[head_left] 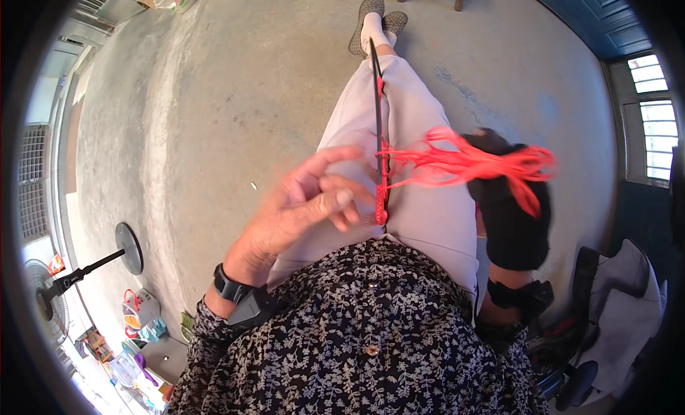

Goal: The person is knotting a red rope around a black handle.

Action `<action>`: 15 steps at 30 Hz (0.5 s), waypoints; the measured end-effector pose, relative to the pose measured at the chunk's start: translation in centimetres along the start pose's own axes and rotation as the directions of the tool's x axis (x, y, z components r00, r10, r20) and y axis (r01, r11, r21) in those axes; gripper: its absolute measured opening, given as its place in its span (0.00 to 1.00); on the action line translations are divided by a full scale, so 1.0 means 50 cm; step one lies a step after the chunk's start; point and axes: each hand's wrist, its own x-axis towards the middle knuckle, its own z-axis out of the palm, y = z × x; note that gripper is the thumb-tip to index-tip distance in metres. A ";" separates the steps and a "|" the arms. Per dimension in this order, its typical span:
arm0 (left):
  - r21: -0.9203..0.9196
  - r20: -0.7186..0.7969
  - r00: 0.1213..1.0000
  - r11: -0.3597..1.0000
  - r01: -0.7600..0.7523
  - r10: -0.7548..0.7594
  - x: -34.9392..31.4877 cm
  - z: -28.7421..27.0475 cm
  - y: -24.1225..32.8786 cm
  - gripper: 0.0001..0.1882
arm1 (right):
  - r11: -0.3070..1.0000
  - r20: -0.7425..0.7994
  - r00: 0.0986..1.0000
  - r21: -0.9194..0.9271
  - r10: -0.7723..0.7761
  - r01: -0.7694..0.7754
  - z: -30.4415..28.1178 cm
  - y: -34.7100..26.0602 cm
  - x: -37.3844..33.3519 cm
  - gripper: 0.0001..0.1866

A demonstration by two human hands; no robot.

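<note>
Bare concrete floor [214, 137], barred window [655, 119] on the right, bucket [145, 309] and fan [41, 290] over at the left edge. Person seated, legs stretched out, shoes [367, 29] together at the top of the view. Patterned shirt [328, 315], pale trousers [421, 115].

Main item: black cord [377, 119], running lengthwise between the legs from around the ankles to the lap. Looks straight and tight, probably caught at the foot end so the legs act as a frame; the actual anchor is too small to tell. Red braid [380, 209] sits along its near end, close to the shirt hem, likely so the worked part is within easy reach of both hands.

Left hand [307, 194]: just left of the cord, fingers loosely curled, thumb apart, nothing clearly held. Blurred, so can't tell whether the fingertips touch the cord. Probably parked there to be handy to the braid.

Right hand [512, 215]: black glove, off to the right over the thigh, seems closed around red string [457, 158]. Blur and dark fabric hide the exact finger grip. Strands fan leftward to the cord, loops spill past the hand on the far side. Bunching presumably gathers the loose lengths in one place, clear of the lap.
</note>
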 end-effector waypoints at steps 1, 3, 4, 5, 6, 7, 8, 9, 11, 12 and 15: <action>0.001 0.002 1.000 1.000 -0.002 0.002 -0.004 0.012 0.002 0.36 | 0.997 -0.011 1.000 0.082 0.006 -0.005 -0.011 -0.010 -0.011 0.22; -0.312 0.159 0.986 0.946 0.090 -0.041 -0.001 0.043 0.000 0.43 | 0.951 0.061 0.998 0.304 0.034 -0.051 -0.010 -0.015 -0.023 0.20; -0.350 0.215 0.976 0.929 0.121 -0.046 0.011 0.045 -0.010 0.46 | 0.915 0.096 0.994 0.395 0.046 -0.081 -0.005 -0.020 -0.031 0.19; -0.350 0.215 0.975 0.929 0.122 -0.047 0.018 0.053 -0.016 0.46 | 0.878 0.142 0.988 0.463 0.065 -0.124 -0.001 -0.021 -0.037 0.18; -0.528 0.209 0.978 0.838 0.138 -0.030 0.025 0.062 -0.021 0.45 | 0.831 0.192 0.977 0.526 0.089 -0.179 0.002 -0.019 -0.041 0.17; -0.685 0.206 0.978 0.713 0.154 -0.013 0.031 0.068 -0.022 0.44 | 0.774 0.236 0.965 0.587 0.117 -0.238 0.004 -0.022 -0.041 0.16; -0.771 0.168 0.986 0.624 0.128 0.006 0.035 0.067 -0.023 0.41 | 0.696 0.286 0.946 0.648 0.154 -0.309 0.003 -0.025 -0.037 0.15; -0.771 0.175 0.985 0.623 0.133 0.006 0.033 0.063 -0.020 0.41 | 0.581 0.353 0.917 0.714 0.184 -0.391 -0.005 -0.024 -0.022 0.15; -0.899 0.042 0.997 0.438 0.008 0.067 0.024 0.034 -0.029 0.32 | 0.392 0.471 0.850 0.754 0.236 -0.527 -0.001 0.025 -0.015 0.13; -0.884 -0.025 0.998 0.465 -0.045 0.049 0.012 0.028 -0.027 0.30 | 0.365 0.511 0.821 0.736 0.253 -0.570 0.005 0.048 -0.016 0.13; -0.803 -0.014 0.999 0.596 0.006 -0.030 -0.021 0.005 -0.037 0.30 | 0.959 0.352 0.930 0.208 0.109 -0.191 0.087 0.057 -0.030 0.21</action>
